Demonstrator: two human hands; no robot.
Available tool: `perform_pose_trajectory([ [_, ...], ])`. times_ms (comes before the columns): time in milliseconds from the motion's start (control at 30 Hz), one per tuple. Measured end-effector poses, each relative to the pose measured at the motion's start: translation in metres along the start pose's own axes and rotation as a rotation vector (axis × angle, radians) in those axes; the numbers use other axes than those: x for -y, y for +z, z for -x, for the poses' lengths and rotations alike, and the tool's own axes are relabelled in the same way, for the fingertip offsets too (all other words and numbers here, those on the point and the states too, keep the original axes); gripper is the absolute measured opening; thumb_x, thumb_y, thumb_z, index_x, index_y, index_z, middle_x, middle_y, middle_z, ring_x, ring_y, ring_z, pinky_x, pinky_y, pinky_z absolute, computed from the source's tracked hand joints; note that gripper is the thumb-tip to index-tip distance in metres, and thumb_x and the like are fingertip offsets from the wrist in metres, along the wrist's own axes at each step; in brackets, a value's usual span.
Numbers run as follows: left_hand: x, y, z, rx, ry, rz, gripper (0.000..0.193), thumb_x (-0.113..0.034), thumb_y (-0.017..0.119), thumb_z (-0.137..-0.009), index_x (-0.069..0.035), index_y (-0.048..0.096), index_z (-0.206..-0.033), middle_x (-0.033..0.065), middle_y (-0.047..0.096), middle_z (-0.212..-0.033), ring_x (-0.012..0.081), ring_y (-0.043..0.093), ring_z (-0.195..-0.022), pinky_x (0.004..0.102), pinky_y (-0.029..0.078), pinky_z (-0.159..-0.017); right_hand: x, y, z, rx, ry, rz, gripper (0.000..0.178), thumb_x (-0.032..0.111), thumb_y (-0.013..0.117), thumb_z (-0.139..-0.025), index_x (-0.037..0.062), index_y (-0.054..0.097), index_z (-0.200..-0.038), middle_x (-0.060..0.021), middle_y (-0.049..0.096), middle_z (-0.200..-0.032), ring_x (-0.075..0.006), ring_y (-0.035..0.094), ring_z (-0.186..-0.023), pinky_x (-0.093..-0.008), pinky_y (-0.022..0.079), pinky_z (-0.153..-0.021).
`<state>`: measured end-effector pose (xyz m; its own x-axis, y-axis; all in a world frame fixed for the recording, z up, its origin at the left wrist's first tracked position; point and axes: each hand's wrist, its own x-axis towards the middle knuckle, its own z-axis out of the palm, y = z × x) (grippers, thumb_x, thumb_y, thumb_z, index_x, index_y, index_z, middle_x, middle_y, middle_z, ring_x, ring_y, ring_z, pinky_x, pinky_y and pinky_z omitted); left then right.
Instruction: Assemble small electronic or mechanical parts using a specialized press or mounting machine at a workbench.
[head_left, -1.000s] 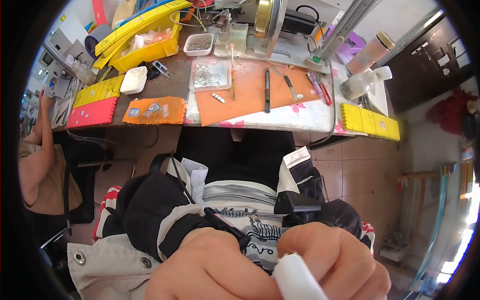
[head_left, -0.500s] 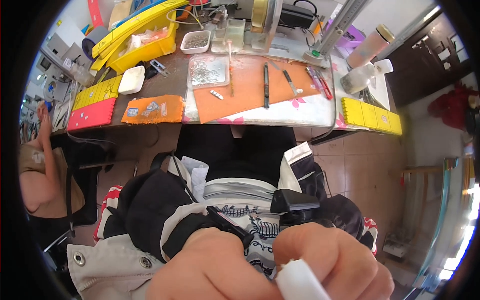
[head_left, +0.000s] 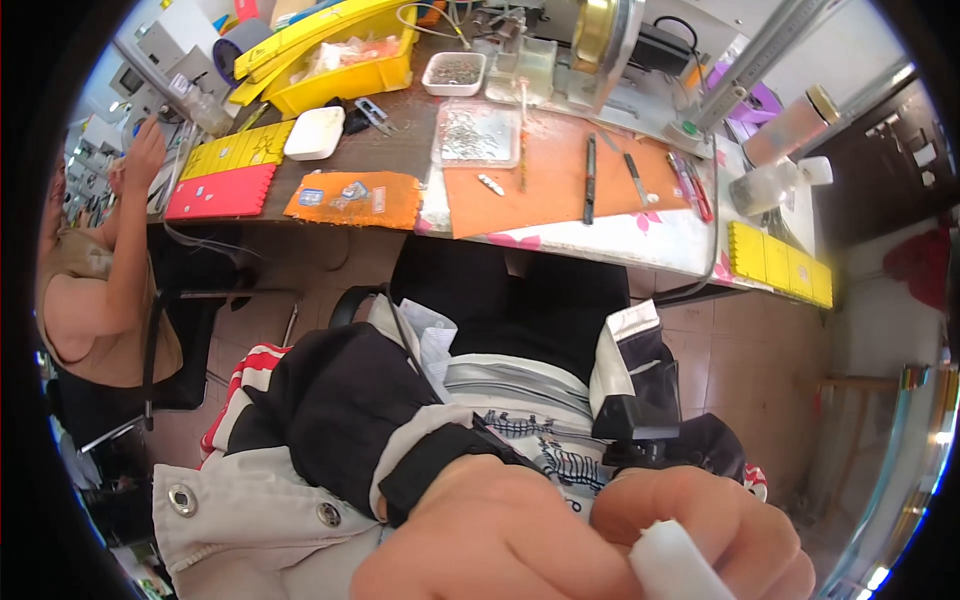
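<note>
Head view: white tube (head_left: 675, 562) between left hand (head_left: 490, 535) and right hand (head_left: 735, 525).

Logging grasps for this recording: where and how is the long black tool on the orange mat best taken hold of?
Probably mid-shaft, coming from above and pinching across its width: the black tool is slim, lies flat, running front to back, with bare orange mat on both sides.
</note>
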<state>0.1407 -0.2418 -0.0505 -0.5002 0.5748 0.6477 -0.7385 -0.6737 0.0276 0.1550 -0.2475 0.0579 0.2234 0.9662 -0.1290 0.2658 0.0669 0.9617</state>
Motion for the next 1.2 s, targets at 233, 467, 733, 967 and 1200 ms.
perform_pose_trajectory([
  [233, 0.005, -0.033, 0.003, 0.17, -0.042, -0.016, 0.029, 0.01, 0.046, -0.087, -0.004, 0.04, -0.062, 0.0047, 0.044, -0.063, 0.0123, 0.042, -0.052, 0.0218, 0.034, -0.049, -0.015, -0.011, 0.001, -0.076, -0.029, -0.397, 0.025, -0.003, 0.055, -0.087, 0.0178, 0.058, -0.073, 0.0092, 0.049, -0.069, -0.0016, 0.046, -0.06, -0.0188, 0.04, -0.053],
  [467, 0.0, -0.057, 0.023, 0.337, -0.092, -0.042, 0.02, 0.005, 0.042, -0.092, 0.0, 0.044, -0.072, 0.0079, 0.047, -0.069, 0.0163, 0.045, -0.054, 0.0256, 0.039, -0.051, -0.009, -0.034, -0.029, -0.17, -0.115, -0.689, 0.025, -0.004, 0.054, -0.087, 0.0175, 0.058, -0.075, 0.0089, 0.049, -0.07, -0.0022, 0.046, -0.062, -0.0196, 0.04, -0.054],
  [733, 0.011, -0.043, -0.015, 0.212, -0.331, 0.326, 0.024, -0.003, 0.04, -0.096, 0.002, 0.043, -0.072, 0.0113, 0.051, -0.078, 0.0227, 0.051, -0.062, 0.03, 0.042, -0.056, 0.01, -0.031, -0.033, -0.283, -0.224, -0.943, 0.021, -0.004, 0.055, -0.087, 0.0145, 0.06, -0.079, 0.0061, 0.052, -0.072, -0.0049, 0.048, -0.065, -0.0211, 0.041, -0.057],
  [967, -0.04, -0.055, -0.041, 0.469, -0.083, -0.058, 0.014, -0.001, 0.046, -0.093, -0.005, 0.055, -0.082, 0.0088, 0.06, -0.086, 0.0168, 0.06, -0.074, 0.0304, 0.05, -0.059, 0.023, -0.036, -0.054, -0.393, -0.35, -1.146, 0.018, -0.005, 0.057, -0.086, 0.0119, 0.061, -0.082, 0.0036, 0.054, -0.075, -0.0073, 0.05, -0.068, -0.0224, 0.042, -0.059],
  [1200, -0.021, -0.028, -0.033, 0.297, -0.07, -0.002, 0.016, 0.002, 0.051, -0.09, -0.009, 0.059, -0.083, 0.0055, 0.061, -0.084, 0.0115, 0.06, -0.072, 0.0273, 0.05, -0.056, 0.037, -0.017, -0.053, -0.551, -0.487, -1.355, 0.015, -0.005, 0.058, -0.086, 0.0092, 0.063, -0.085, 0.0011, 0.056, -0.077, -0.0097, 0.052, -0.07, -0.0238, 0.043, -0.062],
])
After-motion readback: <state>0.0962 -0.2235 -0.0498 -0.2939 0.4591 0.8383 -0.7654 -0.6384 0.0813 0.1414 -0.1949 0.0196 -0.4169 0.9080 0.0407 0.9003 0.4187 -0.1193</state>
